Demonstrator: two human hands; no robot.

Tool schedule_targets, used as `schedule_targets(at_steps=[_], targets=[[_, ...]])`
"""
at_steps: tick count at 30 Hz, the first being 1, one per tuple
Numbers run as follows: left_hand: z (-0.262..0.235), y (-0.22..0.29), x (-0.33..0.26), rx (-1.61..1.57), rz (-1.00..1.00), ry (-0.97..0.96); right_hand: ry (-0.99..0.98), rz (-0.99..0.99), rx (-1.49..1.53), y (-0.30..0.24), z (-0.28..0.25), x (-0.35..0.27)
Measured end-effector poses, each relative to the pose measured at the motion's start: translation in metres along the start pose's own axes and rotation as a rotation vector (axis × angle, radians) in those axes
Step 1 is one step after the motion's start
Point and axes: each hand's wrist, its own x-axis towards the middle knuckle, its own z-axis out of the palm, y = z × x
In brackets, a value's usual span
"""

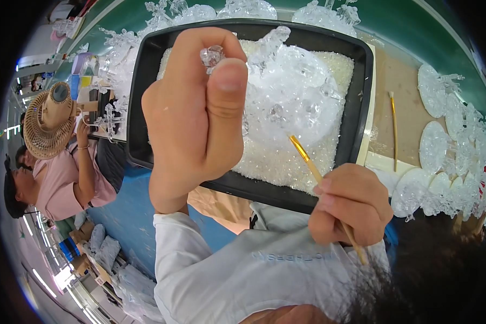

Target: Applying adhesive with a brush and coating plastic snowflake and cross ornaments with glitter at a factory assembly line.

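1. Raised close under the head camera, left hand (191,116) pinching a small faceted clear crystal piece (211,55) between thumb tip and forefinger; lifted that high, by the look of it, to bring the tiny piece near the eye.
2. Lower right, right hand (351,205) closed around a thin gold-coloured stick (308,159), gripped like a pen, tip slanting up and left toward the tray; angled so, probably, to keep the working end aimed at the beads.
3. Hands well apart, each clamped on its own thing; crystal piece held above the near-left part of the tray, not touching the stick.
4. Beneath both, a black rectangular tray (362,81) filled with a heap of tiny clear beads (302,162); walls of the tray apparently there to keep loose beads from scattering.
5. Resting on the bead heap, a clear domed crystal ornament (291,92) with small studded pieces on it.
6. Right of the tray, a second gold stick (393,127) lying on brown card, within reach.
7. Farther right, a row of clear round ornaments (443,135) laid flat along the green table edge (405,21).
8. Far left, another person in a pink top (59,178), seated, beside a straw hat (48,121).
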Motion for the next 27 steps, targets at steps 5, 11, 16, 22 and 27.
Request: schedule_targets(at_steps=[5,11,16,22,27], targets=[[-0.0011,-0.0034,-0.0006,-0.017,0.008,0.048,-0.044,-0.005,-0.057,0.0023,-0.0017,-0.0003],[-0.0011,0.0001,0.0001,0.027,-0.049,0.06,-0.067,0.055,-0.046,0.0011,0.0019,0.0012],[-0.0025,-0.003,-0.0027,0.005,-0.002,0.029,-0.062,0.031,-0.012,0.0024,0.0029,0.0029],[-0.0002,-0.0015,-0.0011,0.0,-0.041,0.06,-0.09,0.034,0.044,0.0036,0.0031,0.0069],[-0.0007,-0.0025,0.0001,-0.017,-0.03,0.036,-0.075,0.015,0.09,0.0054,0.0046,0.0058]])
